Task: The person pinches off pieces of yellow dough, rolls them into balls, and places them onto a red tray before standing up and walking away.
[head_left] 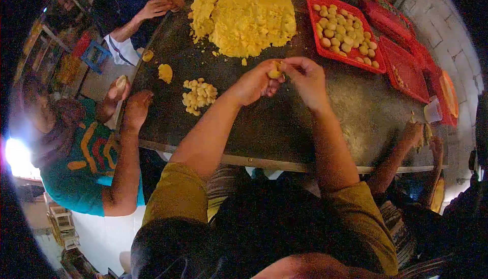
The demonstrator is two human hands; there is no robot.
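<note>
My left hand is closed around a small piece of yellow dough, held above the dark table. My right hand meets it from the right, thumb and fingertips pinched together at the dough's edge; whether a bit of filling sits between them is too small to tell. Just beyond both hands rises a large crumbly mound of yellow dough. Left of my left forearm lies a pile of small pale pieces, with a flattened yellow dough lump behind it.
A red tray of round dough balls stands at the back right, beside more red trays and a clear plastic cup. Co-workers' hands work at the left edge, back left and right edge.
</note>
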